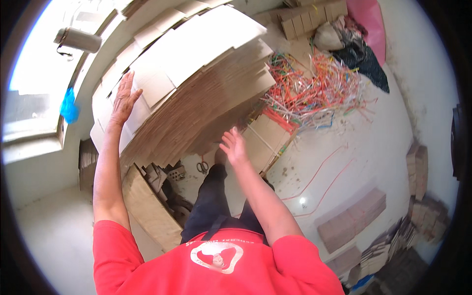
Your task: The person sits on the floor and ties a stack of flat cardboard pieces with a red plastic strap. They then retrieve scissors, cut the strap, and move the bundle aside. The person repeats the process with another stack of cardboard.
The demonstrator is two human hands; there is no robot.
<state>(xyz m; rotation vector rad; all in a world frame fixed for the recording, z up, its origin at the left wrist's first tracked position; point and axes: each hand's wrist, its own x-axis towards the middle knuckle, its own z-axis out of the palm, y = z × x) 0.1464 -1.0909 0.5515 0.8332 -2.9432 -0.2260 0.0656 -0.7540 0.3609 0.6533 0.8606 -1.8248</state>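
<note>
A tall stack of flat cardboard sheets (pixel 191 110) rises in front of me, with pale sheets (pixel 204 42) on top and brown layered edges facing me. My left hand (pixel 126 101) reaches out over the near left part of the stack, fingers stretched and holding nothing. It appears to lie on a pale sheet there, though contact is hard to judge. My right hand (pixel 234 146) is raised in front of the stack's lower right side, fingers apart and empty. Below it, a flat cardboard piece (pixel 260 142) lies near my feet.
Tangled coloured plastic strapping (pixel 314 91) covers the floor at the far right. Scissors (pixel 202 166) lie by my foot. Bundled cardboard (pixel 351 219) sits at right, near loose red straps (pixel 319 169). A wooden board (pixel 150 206) stands left of my legs. A metal flask (pixel 78 40) is by the window.
</note>
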